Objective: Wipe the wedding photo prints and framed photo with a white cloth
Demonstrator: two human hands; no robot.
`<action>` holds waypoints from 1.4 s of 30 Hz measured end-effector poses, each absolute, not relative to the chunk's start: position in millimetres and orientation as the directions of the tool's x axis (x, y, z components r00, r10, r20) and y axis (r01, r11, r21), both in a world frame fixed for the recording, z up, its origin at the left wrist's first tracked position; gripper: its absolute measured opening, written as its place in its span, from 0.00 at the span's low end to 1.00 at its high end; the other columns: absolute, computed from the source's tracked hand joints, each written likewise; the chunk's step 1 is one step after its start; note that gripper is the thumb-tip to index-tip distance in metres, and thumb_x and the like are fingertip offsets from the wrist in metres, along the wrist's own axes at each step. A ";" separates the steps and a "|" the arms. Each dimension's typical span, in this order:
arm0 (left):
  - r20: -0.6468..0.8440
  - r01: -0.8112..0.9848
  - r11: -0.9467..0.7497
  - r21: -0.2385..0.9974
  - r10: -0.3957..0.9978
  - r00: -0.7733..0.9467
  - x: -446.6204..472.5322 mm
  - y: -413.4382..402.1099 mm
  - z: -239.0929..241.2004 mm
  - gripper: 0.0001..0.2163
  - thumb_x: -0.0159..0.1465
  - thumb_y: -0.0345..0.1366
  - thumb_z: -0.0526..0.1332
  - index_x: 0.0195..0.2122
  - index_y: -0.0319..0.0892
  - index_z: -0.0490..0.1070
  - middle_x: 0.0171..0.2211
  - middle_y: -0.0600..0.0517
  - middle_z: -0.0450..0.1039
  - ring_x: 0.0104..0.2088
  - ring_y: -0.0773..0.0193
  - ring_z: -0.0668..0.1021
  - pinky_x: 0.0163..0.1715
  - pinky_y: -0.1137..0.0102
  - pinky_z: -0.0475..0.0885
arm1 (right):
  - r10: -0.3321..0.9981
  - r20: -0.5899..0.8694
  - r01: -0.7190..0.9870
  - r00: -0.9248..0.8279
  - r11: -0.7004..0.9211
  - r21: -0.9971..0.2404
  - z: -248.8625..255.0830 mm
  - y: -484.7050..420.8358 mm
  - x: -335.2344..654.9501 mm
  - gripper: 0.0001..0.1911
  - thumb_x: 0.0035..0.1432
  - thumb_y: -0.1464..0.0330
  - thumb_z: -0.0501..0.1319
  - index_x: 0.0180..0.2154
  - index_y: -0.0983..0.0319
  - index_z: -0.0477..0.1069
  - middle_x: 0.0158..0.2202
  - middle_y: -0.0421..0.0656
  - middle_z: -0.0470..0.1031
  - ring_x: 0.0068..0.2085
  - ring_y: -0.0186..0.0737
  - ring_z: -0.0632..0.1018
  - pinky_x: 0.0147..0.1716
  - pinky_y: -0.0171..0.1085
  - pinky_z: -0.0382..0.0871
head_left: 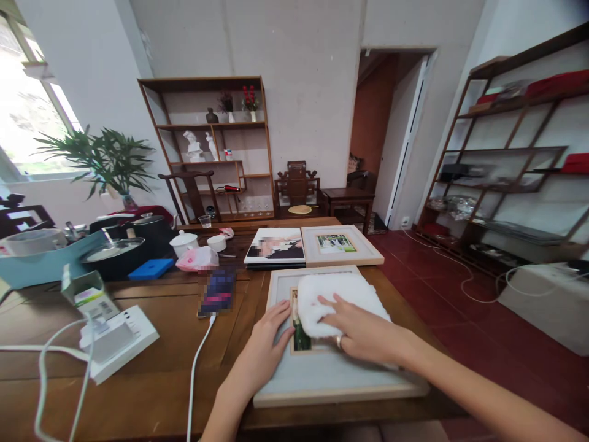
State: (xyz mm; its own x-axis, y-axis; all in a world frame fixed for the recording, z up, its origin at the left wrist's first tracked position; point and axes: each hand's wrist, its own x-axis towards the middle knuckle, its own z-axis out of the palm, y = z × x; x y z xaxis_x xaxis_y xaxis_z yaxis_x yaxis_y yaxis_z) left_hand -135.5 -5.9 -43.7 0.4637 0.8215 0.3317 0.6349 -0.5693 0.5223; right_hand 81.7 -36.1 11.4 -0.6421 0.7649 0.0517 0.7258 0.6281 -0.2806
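Note:
A picture frame (350, 393) with a pale wood border lies flat on the wooden table, right in front of me. Behind its glass is a small inset photo (301, 334), partly covered. My right hand (347, 325), with a ring on one finger, presses a fluffy white cloth (343, 288) onto the glass, its fingers dug into the fabric. The cloth covers the frame's upper right part. My left hand (271, 334) rests on the frame's left side, fingers stretched out and thumb apart, holding nothing.
Behind the frame lie a second framed photo (370, 252) and a white-edged photo print (276, 245). A phone (218, 290) on a white cable, a power strip (124, 344), a blue box (151, 269), pots (113, 255) and white bowls (184, 241) occupy the table's left.

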 end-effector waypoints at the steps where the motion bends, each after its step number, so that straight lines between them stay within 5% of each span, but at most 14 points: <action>1: 0.330 0.637 -0.568 0.522 0.822 0.464 -135.1 -5.9 -43.4 0.17 0.62 0.34 0.52 0.52 0.41 0.64 0.56 0.46 0.62 0.56 0.59 0.63 0.56 0.60 0.58 | 0.753 0.005 0.712 -0.659 0.625 -0.320 18.4 -50.7 79.1 0.23 0.43 0.79 0.48 0.42 0.63 0.69 0.52 0.49 0.66 0.59 0.43 0.55 0.57 0.45 0.46; 7: 0.307 0.648 -0.555 0.522 0.831 0.465 -134.1 -8.4 -38.8 0.17 0.63 0.32 0.48 0.53 0.40 0.62 0.56 0.47 0.60 0.57 0.61 0.62 0.57 0.61 0.56 | 0.752 -0.219 0.755 -0.622 0.502 -0.422 53.2 -108.9 62.5 0.23 0.40 0.80 0.50 0.38 0.61 0.71 0.44 0.46 0.72 0.52 0.43 0.67 0.50 0.37 0.57; 12: 0.285 0.648 -0.556 0.521 0.829 0.482 -135.6 -9.7 -38.9 0.19 0.63 0.31 0.46 0.57 0.42 0.57 0.60 0.48 0.52 0.59 0.61 0.59 0.57 0.61 0.55 | 0.774 -0.015 0.709 -0.633 0.572 -0.412 21.5 -84.5 63.4 0.24 0.44 0.77 0.51 0.45 0.62 0.67 0.52 0.48 0.66 0.59 0.42 0.55 0.56 0.41 0.48; 20: 0.239 0.668 -0.527 0.525 0.845 0.479 -134.9 -8.7 -35.5 0.18 0.63 0.34 0.47 0.55 0.43 0.60 0.58 0.47 0.58 0.58 0.59 0.61 0.56 0.59 0.57 | 0.827 0.207 0.826 -0.522 0.551 -0.119 -13.6 16.1 84.9 0.29 0.41 0.79 0.52 0.49 0.66 0.64 0.61 0.50 0.50 0.62 0.45 0.43 0.58 0.49 0.36; 28: 0.289 0.660 -0.533 0.529 0.845 0.450 -136.2 -8.6 -43.4 0.19 0.64 0.33 0.46 0.56 0.44 0.57 0.58 0.48 0.57 0.57 0.59 0.61 0.56 0.59 0.56 | 0.732 0.021 0.685 -0.681 0.648 -0.333 11.0 -33.7 66.6 0.21 0.48 0.77 0.49 0.44 0.62 0.69 0.49 0.48 0.69 0.61 0.43 0.47 0.58 0.51 0.36; 35: 0.263 0.664 -0.533 0.525 0.843 0.469 -135.0 -9.4 -40.6 0.19 0.64 0.32 0.45 0.56 0.42 0.58 0.58 0.46 0.57 0.58 0.59 0.60 0.56 0.58 0.56 | 0.664 -0.271 0.705 -0.697 0.568 -0.425 59.5 -106.3 57.8 0.20 0.48 0.77 0.52 0.44 0.61 0.69 0.52 0.48 0.67 0.59 0.41 0.55 0.57 0.41 0.46; 42: 0.263 0.664 -0.533 0.524 0.843 0.469 -136.1 -8.9 -43.5 0.19 0.65 0.33 0.44 0.56 0.41 0.57 0.58 0.45 0.57 0.57 0.58 0.61 0.56 0.59 0.56 | 0.801 0.051 0.697 -0.596 0.548 -0.462 7.2 -66.4 66.6 0.18 0.58 0.73 0.47 0.49 0.61 0.64 0.53 0.45 0.65 0.61 0.42 0.48 0.59 0.48 0.38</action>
